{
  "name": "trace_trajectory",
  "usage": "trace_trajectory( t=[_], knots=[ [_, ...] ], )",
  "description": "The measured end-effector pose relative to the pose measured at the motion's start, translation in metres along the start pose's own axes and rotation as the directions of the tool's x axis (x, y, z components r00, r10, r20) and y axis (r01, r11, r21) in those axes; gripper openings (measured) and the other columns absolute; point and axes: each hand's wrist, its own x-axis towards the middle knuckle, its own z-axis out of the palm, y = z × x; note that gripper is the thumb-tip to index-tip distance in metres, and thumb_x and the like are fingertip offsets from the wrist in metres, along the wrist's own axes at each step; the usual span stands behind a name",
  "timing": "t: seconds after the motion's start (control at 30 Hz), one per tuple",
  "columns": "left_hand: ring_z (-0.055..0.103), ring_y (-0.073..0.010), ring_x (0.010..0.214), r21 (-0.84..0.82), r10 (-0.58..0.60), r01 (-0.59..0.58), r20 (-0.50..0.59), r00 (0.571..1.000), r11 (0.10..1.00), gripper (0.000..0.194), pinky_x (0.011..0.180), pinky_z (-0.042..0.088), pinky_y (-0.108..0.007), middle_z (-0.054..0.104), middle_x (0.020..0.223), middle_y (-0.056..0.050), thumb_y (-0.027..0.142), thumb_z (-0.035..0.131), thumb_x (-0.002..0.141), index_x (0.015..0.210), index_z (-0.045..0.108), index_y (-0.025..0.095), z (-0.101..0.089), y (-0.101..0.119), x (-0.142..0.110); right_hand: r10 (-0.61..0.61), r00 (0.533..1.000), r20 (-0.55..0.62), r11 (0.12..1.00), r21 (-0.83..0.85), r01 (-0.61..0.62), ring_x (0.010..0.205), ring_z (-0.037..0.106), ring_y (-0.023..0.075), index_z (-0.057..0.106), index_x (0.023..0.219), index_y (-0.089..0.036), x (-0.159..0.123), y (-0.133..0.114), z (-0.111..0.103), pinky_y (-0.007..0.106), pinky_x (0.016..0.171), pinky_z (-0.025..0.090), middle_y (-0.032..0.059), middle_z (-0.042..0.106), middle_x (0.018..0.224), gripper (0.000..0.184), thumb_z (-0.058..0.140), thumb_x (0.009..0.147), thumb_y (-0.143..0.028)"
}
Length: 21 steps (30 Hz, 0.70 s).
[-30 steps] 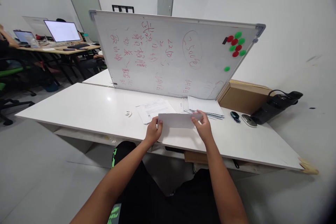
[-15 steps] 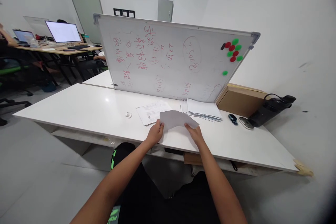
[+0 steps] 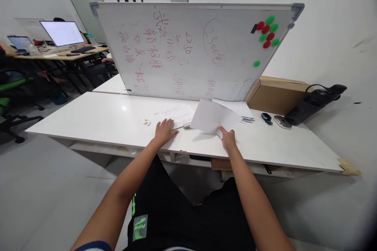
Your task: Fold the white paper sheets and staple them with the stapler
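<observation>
A blank white sheet of paper (image 3: 212,115) is pinched at its lower right edge by my right hand (image 3: 228,138), thumb on top. The sheet tilts above the desk and covers part of a paper stack (image 3: 235,106) behind it. My left hand (image 3: 165,131) lies flat, fingers stretched, on the near edge of some printed papers (image 3: 179,113). Between the two, a small pale object (image 3: 187,125) pokes out by the sheet's left edge; its kind is unclear. A white curled item (image 3: 146,122) rests left of the printed papers.
A whiteboard (image 3: 176,55) with red writing and magnets stands along the back of the white desk (image 3: 88,121). At right are a cardboard box (image 3: 279,95), a black bottle (image 3: 309,104), a computer mouse (image 3: 282,121) and a small dark item (image 3: 266,118). Other people sit at the far-left table.
My left hand has let go of the sheet and moved left and down onto the printed papers. My right hand still holds the sheet, now turned and flatter. The view has shifted.
</observation>
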Motion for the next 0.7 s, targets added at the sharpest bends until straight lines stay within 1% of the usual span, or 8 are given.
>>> trace_trajectory(
  t=[0.03, 0.1, 0.3, 0.4, 0.47, 0.53, 0.63, 0.7],
  knots=[
    [0.041, -0.0334, 0.128, 0.021, -0.013, 0.012, 0.033, 0.999, 1.0, 0.045, 0.105, 0.024, -0.052, 0.054, 0.13, -0.015, 0.045, 0.059, 0.082, 0.119, 0.052, 0.021, 0.001, -0.004, -0.001, 0.024, 1.0, -0.018, 1.0, 0.005, -0.024, 0.092, 0.062, 0.0203, 0.055, 0.096, -0.016, 0.0, 0.0, 0.001, 0.038, 0.081, 0.052, 0.0076, 0.067, 0.098, 0.047, 0.074, 0.064, -0.045],
    [0.048, -0.0316, 0.12, 0.044, -0.028, 0.026, 0.05, 0.998, 0.999, 0.037, 0.104, 0.024, -0.053, 0.061, 0.12, -0.014, 0.044, 0.053, 0.086, 0.115, 0.053, 0.021, 0.002, -0.01, -0.004, 0.073, 0.996, -0.047, 0.997, 0.026, -0.072, 0.095, 0.062, 0.0209, 0.056, 0.097, -0.016, -0.001, -0.002, 0.003, 0.039, 0.086, 0.05, 0.0088, 0.066, 0.102, 0.049, 0.075, 0.063, -0.044],
    [0.057, -0.0286, 0.105, 0.042, -0.037, 0.034, 0.066, 0.997, 0.999, 0.026, 0.1, 0.028, -0.048, 0.067, 0.107, -0.01, 0.044, 0.047, 0.089, 0.098, 0.059, 0.023, -0.008, -0.009, -0.002, 0.05, 0.997, -0.055, 0.998, -0.031, -0.052, 0.098, 0.061, 0.0213, 0.055, 0.097, -0.017, -0.001, -0.004, 0.003, 0.039, 0.087, 0.05, 0.0093, 0.065, 0.105, 0.048, 0.074, 0.064, -0.046],
    [0.061, -0.0252, 0.095, 0.077, -0.007, 0.001, 0.078, 0.997, 0.997, 0.03, 0.097, 0.03, -0.044, 0.069, 0.097, -0.008, 0.039, 0.037, 0.094, 0.089, 0.061, 0.022, -0.014, -0.007, 0.002, 0.06, 0.995, -0.076, 0.998, -0.029, -0.062, 0.098, 0.061, 0.0209, 0.055, 0.098, -0.017, -0.001, -0.004, 0.003, 0.04, 0.088, 0.049, 0.0091, 0.065, 0.107, 0.049, 0.074, 0.063, -0.046],
    [0.063, -0.0247, 0.087, 0.146, 0.007, -0.016, 0.066, 0.998, 0.989, 0.034, 0.091, 0.035, -0.041, 0.069, 0.091, -0.01, 0.035, 0.033, 0.096, 0.085, 0.061, 0.019, -0.015, -0.006, 0.003, 0.082, 0.993, -0.085, 0.997, -0.001, -0.082, 0.097, 0.062, 0.0213, 0.056, 0.098, -0.016, -0.002, -0.006, 0.005, 0.04, 0.089, 0.049, 0.0097, 0.066, 0.107, 0.05, 0.076, 0.061, -0.044],
    [0.063, -0.0259, 0.083, 0.203, 0.006, -0.013, 0.034, 0.999, 0.979, 0.035, 0.082, 0.039, -0.038, 0.067, 0.088, -0.014, 0.033, 0.032, 0.096, 0.086, 0.061, 0.016, -0.016, -0.007, 0.005, 0.08, 0.995, -0.063, 0.996, 0.044, -0.078, 0.098, 0.063, 0.0224, 0.059, 0.099, -0.014, -0.004, -0.01, 0.007, 0.039, 0.09, 0.049, 0.0109, 0.067, 0.108, 0.051, 0.077, 0.061, -0.042],
    [0.063, -0.0275, 0.084, 0.228, -0.01, 0.018, -0.036, 0.999, 0.973, 0.036, 0.071, 0.04, -0.035, 0.065, 0.093, -0.016, 0.032, 0.029, 0.097, 0.093, 0.06, 0.015, -0.021, -0.009, 0.011, 0.039, 0.999, -0.026, 0.996, 0.082, -0.037, 0.102, 0.062, 0.0235, 0.062, 0.102, -0.013, -0.008, -0.016, 0.01, 0.039, 0.093, 0.048, 0.0119, 0.067, 0.111, 0.051, 0.076, 0.062, -0.04],
    [0.063, -0.0266, 0.084, 0.212, -0.054, 0.075, -0.101, 0.993, 0.974, 0.035, 0.068, 0.041, -0.033, 0.064, 0.098, -0.015, 0.032, 0.028, 0.098, 0.097, 0.06, 0.015, -0.03, -0.011, 0.017, 0.012, 0.999, -0.033, 0.998, 0.063, -0.01, 0.103, 0.062, 0.0234, 0.063, 0.104, -0.012, -0.01, -0.019, 0.011, 0.039, 0.094, 0.047, 0.0121, 0.066, 0.113, 0.05, 0.075, 0.064, -0.039]
  ],
)
